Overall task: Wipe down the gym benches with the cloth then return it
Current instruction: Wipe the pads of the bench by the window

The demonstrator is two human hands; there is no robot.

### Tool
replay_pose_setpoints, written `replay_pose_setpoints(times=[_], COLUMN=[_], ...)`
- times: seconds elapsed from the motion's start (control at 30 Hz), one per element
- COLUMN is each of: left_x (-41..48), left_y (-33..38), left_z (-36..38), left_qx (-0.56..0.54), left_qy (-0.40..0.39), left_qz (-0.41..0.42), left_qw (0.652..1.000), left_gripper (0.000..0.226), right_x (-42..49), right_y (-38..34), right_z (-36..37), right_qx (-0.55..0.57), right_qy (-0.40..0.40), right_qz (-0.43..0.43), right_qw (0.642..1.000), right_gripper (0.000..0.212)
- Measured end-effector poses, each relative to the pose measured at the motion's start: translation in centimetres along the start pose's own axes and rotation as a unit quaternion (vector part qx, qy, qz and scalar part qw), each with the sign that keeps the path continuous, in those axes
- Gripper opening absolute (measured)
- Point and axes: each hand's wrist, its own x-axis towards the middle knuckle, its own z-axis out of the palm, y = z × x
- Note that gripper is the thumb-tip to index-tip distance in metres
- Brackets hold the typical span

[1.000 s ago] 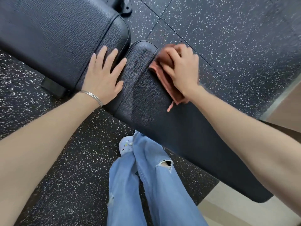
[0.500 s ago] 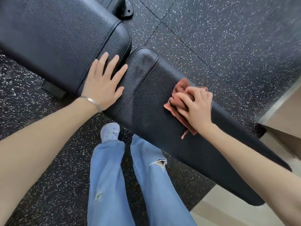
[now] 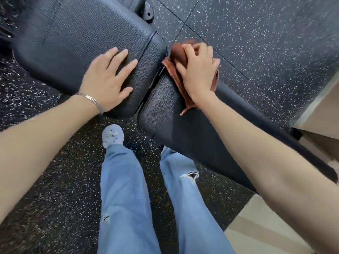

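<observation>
On the speckled rubber floor (image 3: 256, 33), two black padded bench sections are seen end to end, with a narrow gap between them. The larger pad (image 3: 82, 37) fills the upper left of the view, and the narrower pad (image 3: 159, 107) runs away toward the lower right. The left hand (image 3: 108, 81) is laid flat on the end of the larger pad, palm down, with the fingers spread and nothing held in it. A thin silver bracelet (image 3: 89, 100) is worn at that wrist.

A rust-brown cloth (image 3: 178, 54) is bunched under the right hand (image 3: 199, 70) at the near end of the narrower pad, just beside the gap. The fingers of that hand are curled over the cloth and closed on it, pressing it onto the padding. A loose strip of the cloth is left trailing from under the wrist, down across the pad's surface. The upper edge of the cloth is blurred.

Below the hands, light blue jeans (image 3: 124, 189) are seen, with a tear at one knee, and a pale shoe (image 3: 112, 135) dotted with small charms is planted on the floor just beside the pads. A band of beige flooring (image 3: 260, 224) is visible at the lower right. A black metal frame part (image 3: 147, 12) is visible above the larger pad.
</observation>
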Motion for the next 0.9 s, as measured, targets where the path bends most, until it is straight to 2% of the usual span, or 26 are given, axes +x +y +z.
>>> replay_pose_setpoints(times=[0.2, 0.27, 0.33, 0.5, 0.53, 0.6, 0.7, 0.8, 0.9], left_x=[-0.2, -0.3, -0.3, -0.3, -0.3, -0.2, -0.3, -0.3, -0.2], left_y=[1.6, 1.7, 1.5, 0.7, 0.6, 0.5, 0.3, 0.1, 0.2], left_z=[0.0, 0.2, 0.4, 0.2, 0.2, 0.1, 0.0, 0.0, 0.1], left_qx=[0.0, -0.006, -0.005, 0.011, 0.012, 0.014, 0.018, 0.021, 0.019], left_qy=[-0.033, -0.032, -0.026, -0.027, -0.027, -0.028, -0.028, -0.024, -0.027], left_qz=[-0.019, -0.022, -0.012, 0.02, 0.023, 0.026, 0.036, 0.041, 0.034], left_qw=[0.999, 0.999, 1.0, 0.999, 0.999, 0.999, 0.999, 0.999, 0.999], left_gripper=[0.085, 0.086, 0.086, 0.086, 0.086, 0.086, 0.085, 0.085, 0.085], right_x=[-8.5, -12.5, -15.4, -14.4, -13.2, -9.5, -3.8, -2.2, -6.6], right_y=[-3.1, -4.8, -5.9, -5.6, -5.4, -4.8, -3.9, -4.0, -5.9], right_z=[1.2, 2.2, 2.8, 1.8, 1.5, 0.9, 0.4, 0.6, 1.3], right_qx=[0.016, 0.022, 0.015, 0.005, 0.001, 0.011, 0.026, 0.027, 0.03], right_qy=[0.011, 0.007, -0.015, -0.037, -0.036, 0.002, 0.039, 0.046, 0.079], right_qz=[0.009, -0.014, -0.046, -0.082, -0.059, 0.044, 0.165, 0.217, 0.205], right_qw=[1.0, 1.0, 0.999, 0.996, 0.998, 0.999, 0.985, 0.975, 0.975], right_gripper=[0.035, 0.03, 0.036, 0.029, 0.03, 0.035, 0.04, 0.04, 0.038])
